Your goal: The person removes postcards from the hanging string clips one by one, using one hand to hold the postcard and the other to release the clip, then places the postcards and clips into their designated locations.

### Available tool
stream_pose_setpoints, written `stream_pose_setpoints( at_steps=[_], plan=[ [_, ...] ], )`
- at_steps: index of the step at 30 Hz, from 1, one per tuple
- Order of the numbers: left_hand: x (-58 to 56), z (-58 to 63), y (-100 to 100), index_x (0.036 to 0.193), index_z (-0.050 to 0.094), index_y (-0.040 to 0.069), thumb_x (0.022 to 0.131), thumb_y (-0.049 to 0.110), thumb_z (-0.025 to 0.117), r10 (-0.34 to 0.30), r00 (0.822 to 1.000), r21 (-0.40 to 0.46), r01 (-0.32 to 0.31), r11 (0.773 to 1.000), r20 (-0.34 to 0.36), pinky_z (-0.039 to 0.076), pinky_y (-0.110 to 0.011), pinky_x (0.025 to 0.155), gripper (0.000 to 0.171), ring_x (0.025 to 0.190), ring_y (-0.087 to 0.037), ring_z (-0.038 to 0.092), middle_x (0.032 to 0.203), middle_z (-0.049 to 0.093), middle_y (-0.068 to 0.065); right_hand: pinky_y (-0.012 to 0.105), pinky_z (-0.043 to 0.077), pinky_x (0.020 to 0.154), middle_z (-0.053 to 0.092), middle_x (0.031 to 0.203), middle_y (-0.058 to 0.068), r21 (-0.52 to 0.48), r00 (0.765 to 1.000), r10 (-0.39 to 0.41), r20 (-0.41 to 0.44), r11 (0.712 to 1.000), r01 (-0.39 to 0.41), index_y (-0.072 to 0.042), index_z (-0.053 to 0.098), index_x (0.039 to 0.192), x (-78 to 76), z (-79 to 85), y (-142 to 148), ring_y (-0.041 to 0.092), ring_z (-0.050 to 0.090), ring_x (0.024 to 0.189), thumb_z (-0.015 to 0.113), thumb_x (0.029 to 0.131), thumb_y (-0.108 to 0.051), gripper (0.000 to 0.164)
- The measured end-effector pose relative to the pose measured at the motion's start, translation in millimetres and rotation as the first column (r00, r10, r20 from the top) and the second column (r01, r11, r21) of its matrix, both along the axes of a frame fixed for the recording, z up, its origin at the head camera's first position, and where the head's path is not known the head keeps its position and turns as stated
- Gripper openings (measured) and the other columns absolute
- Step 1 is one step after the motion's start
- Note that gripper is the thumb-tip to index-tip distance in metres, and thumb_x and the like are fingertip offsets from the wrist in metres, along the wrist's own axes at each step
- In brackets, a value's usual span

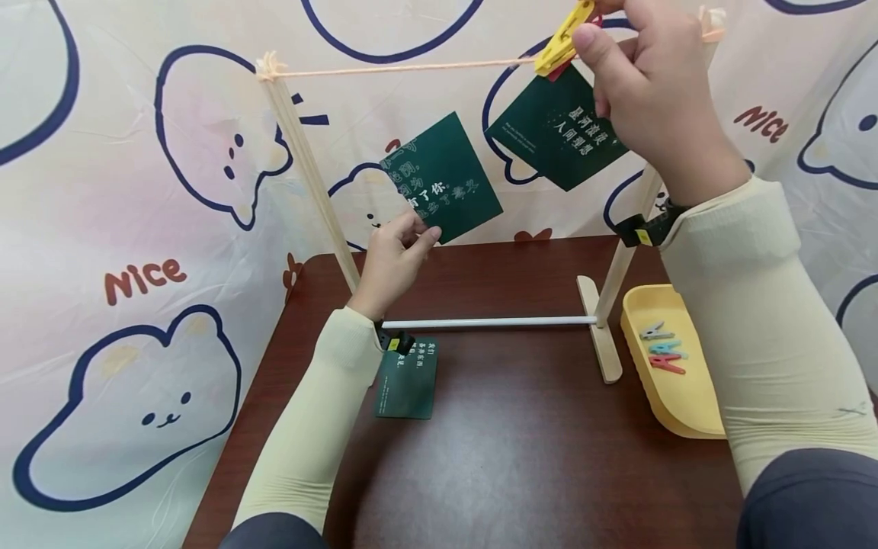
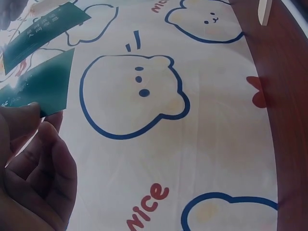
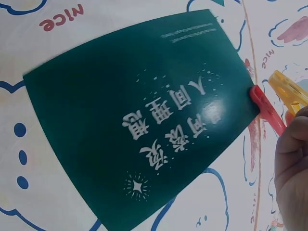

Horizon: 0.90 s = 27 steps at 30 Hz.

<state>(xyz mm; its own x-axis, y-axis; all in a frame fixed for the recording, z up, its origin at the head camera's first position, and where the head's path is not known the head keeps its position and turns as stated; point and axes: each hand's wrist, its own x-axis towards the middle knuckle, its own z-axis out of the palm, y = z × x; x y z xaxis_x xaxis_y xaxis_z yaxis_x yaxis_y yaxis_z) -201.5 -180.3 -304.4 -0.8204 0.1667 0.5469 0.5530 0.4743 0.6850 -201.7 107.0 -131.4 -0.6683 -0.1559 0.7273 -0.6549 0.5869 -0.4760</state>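
Observation:
My left hand (image 1: 394,263) pinches a dark green printed card (image 1: 459,191) by its lower corner, below the pink string (image 1: 405,68). Up at the string's right part, my right hand (image 1: 661,88) holds a yellow clothespin (image 1: 562,40) between thumb and fingers. Just beside it, a red clothespin (image 3: 265,107) grips the corner of a second green card (image 1: 542,137), which hangs at the string. From the right wrist view, the yellow clothespin's tip is apart from that card. A third green card (image 1: 405,393) lies on the table, partly behind my left wrist.
Two wooden posts (image 1: 312,171) carry the string, with a white rod (image 1: 487,322) low between them. On the right of the brown table (image 1: 535,457), a yellow tray (image 1: 675,412) holds several small clothespins (image 1: 664,348). A patterned cloth (image 1: 137,229) hangs behind.

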Motion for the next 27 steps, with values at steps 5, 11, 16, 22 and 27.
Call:
stream_pose_setpoints(
  at_steps=[5,11,16,22,27],
  plan=[
    [1.0,-2.3,-4.7,0.084,0.059,0.012,0.097,0.030,0.061,0.014,1.000,0.010,-0.014,1.000,0.002,0.038,-0.033,0.051,0.022,0.057,-0.018,0.050,0.064,0.057,-0.001,0.021,0.041,0.065,0.054,0.109,-0.007,-0.017,1.000,0.011,0.003,1.000,-0.011,-0.014,0.051,0.139,3.1,0.1,1.8,0.006,0.045,0.057,0.051,0.101,-0.027,0.041],
    [2.6,-6.1,-10.5,0.083,0.058,0.011,0.097,0.030,0.061,0.020,1.000,0.009,-0.020,1.000,-0.001,0.036,-0.033,0.049,0.024,0.052,-0.019,0.047,0.061,0.055,-0.005,0.019,0.041,0.064,0.058,0.118,0.002,-0.012,1.000,0.006,-0.025,1.000,-0.006,-0.013,0.052,0.138,6.1,-3.4,5.5,0.005,0.044,0.056,0.052,0.101,-0.025,0.039],
    [5.9,-6.7,-14.7,0.084,0.058,0.011,0.097,0.029,0.062,0.049,0.999,-0.007,-0.049,0.999,-0.012,0.036,-0.033,0.048,0.023,0.052,-0.017,0.046,0.061,0.054,-0.006,0.021,0.041,0.063,0.058,0.118,0.000,-0.020,0.999,0.028,-0.030,0.999,-0.028,-0.014,0.052,0.138,8.9,-5.5,11.2,0.006,0.045,0.056,0.052,0.101,-0.025,0.038],
    [9.9,-7.0,-18.2,0.085,0.059,0.009,0.097,0.026,0.064,0.064,0.996,-0.040,-0.067,0.997,-0.057,0.036,-0.032,0.050,0.021,0.055,-0.017,0.045,0.062,0.049,-0.003,0.018,0.042,0.062,0.056,0.126,0.001,-0.001,0.997,0.031,-0.064,1.000,-0.031,-0.017,0.054,0.137,9.3,-12.6,20.7,0.007,0.047,0.055,0.052,0.101,-0.027,0.037],
    [15.4,-9.5,-21.5,0.083,0.059,0.008,0.096,0.022,0.064,0.060,0.992,-0.063,-0.067,0.996,-0.107,0.035,-0.031,0.053,0.020,0.057,-0.017,0.043,0.063,0.046,-0.002,0.018,0.042,0.062,0.053,0.121,-0.001,0.000,0.999,-0.004,-0.039,1.000,0.004,-0.014,0.053,0.139,7.0,-22.5,27.3,0.007,0.047,0.056,0.053,0.101,-0.024,0.039]
  ],
)
